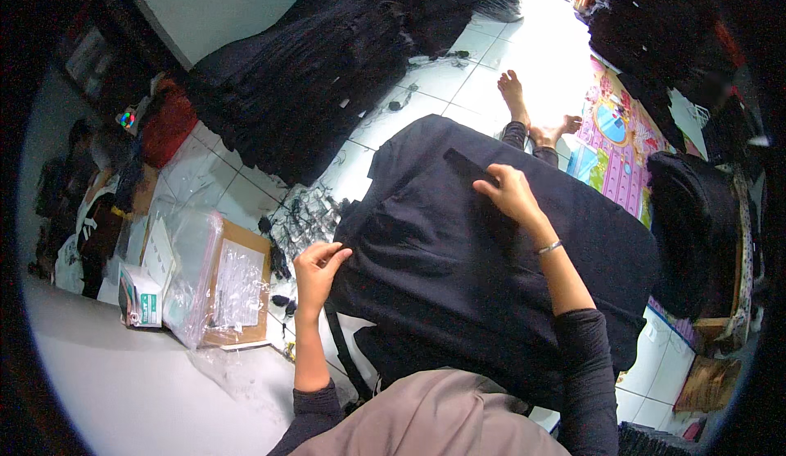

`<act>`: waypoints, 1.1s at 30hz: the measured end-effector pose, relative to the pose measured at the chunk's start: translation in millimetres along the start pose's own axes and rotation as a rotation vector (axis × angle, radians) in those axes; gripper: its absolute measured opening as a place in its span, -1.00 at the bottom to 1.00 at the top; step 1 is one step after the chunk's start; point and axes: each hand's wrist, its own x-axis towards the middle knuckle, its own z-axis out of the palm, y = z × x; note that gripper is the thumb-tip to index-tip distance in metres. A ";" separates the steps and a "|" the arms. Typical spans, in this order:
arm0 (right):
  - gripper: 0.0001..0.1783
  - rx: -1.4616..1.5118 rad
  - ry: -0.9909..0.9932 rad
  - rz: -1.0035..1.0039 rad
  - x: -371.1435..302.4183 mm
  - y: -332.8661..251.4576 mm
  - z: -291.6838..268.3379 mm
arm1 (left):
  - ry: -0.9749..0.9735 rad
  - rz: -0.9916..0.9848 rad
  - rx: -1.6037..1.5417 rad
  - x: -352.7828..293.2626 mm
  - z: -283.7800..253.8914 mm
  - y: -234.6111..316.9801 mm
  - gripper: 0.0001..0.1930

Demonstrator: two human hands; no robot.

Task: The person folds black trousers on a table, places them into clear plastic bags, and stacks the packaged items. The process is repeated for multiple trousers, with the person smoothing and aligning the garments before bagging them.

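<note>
A large black cloth [426, 243] lies spread over my lap and legs, with soft creases across its left part. At its left edge, my left hand [318, 276] is closed in a pinch, thumb and forefinger together on the cloth's border. My right hand [509, 194] is over the upper middle of the cloth with curled fingers. A narrow, darker black strip [463, 164] runs up to the thumb and forefinger of that hand, which close around its near end. Whether the strip is joined to the cloth I cannot tell.
Heaped black pleated fabric [303, 71] covers the floor ahead on the left. Black scraps [307, 218] litter the white tiles. Left of me are a cardboard piece in plastic [246, 284] and a small box [141, 296]. A colourful mat [618, 145] and black bundle [692, 227] lie right.
</note>
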 end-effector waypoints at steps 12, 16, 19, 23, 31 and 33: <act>-0.84 -0.106 -0.009 -0.526 -91.2 -96.2 -25.8 | 0.186 0.454 0.234 -9.7 41.8 75.1 -0.71; -0.47 -0.322 -0.142 -0.515 -128.2 -93.6 3.4 | -0.305 0.709 0.317 -7.6 89.5 79.1 -0.67; -0.16 -0.376 -0.084 -0.317 -157.6 -48.0 1.2 | -0.279 0.499 0.792 14.7 99.3 57.8 -0.54; -0.26 -0.465 0.138 0.060 -228.3 32.6 -43.5 | -0.018 0.485 0.794 26.2 67.6 24.4 -0.53; -0.65 -0.120 0.478 0.603 -319.9 167.8 -149.2 | 0.250 0.143 0.434 7.3 20.6 -6.8 -0.64; -0.58 0.260 0.510 0.600 -332.3 181.2 -151.9 | 0.226 0.140 0.464 9.0 16.1 -12.3 -0.57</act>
